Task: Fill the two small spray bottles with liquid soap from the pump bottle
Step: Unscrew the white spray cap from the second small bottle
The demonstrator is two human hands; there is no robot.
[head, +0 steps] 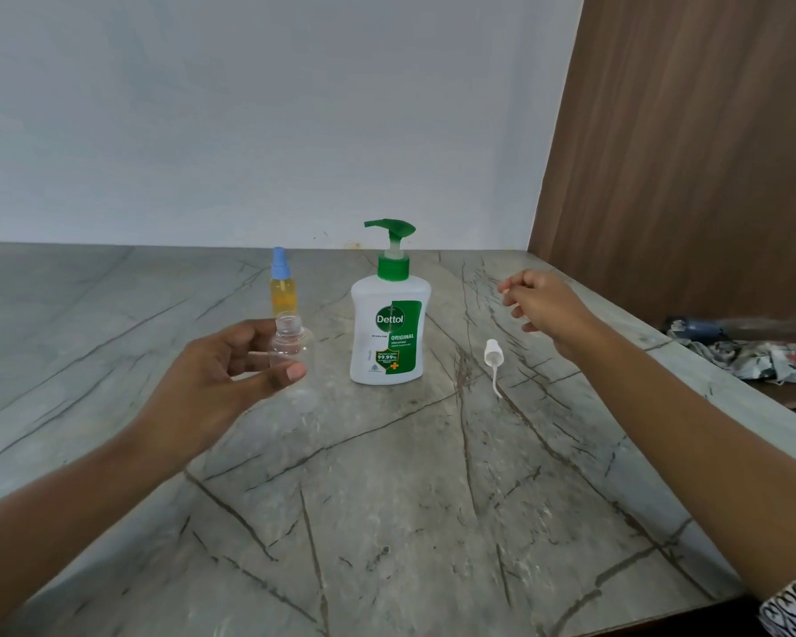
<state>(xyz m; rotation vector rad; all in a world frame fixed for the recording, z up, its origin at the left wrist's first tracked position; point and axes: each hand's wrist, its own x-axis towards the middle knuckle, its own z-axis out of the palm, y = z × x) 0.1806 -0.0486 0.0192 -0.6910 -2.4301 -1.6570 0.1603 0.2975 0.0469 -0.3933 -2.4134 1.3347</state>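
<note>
Left hand (221, 365) grips the uncapped clear spray bottle (289, 344) left of the pump bottle (389, 331) — right hand (545, 310) loosely curled, empty, above bench (387, 498) — white sprayer cap (494, 360) lying beside.

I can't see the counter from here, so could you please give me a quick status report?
Left hand holds the clear bottle, uncapped, looks empty. Right hand free, above the counter. White sprayer top lies beside the pump bottle. Blue-capped bottle already filled. Nothing in the way.
</note>
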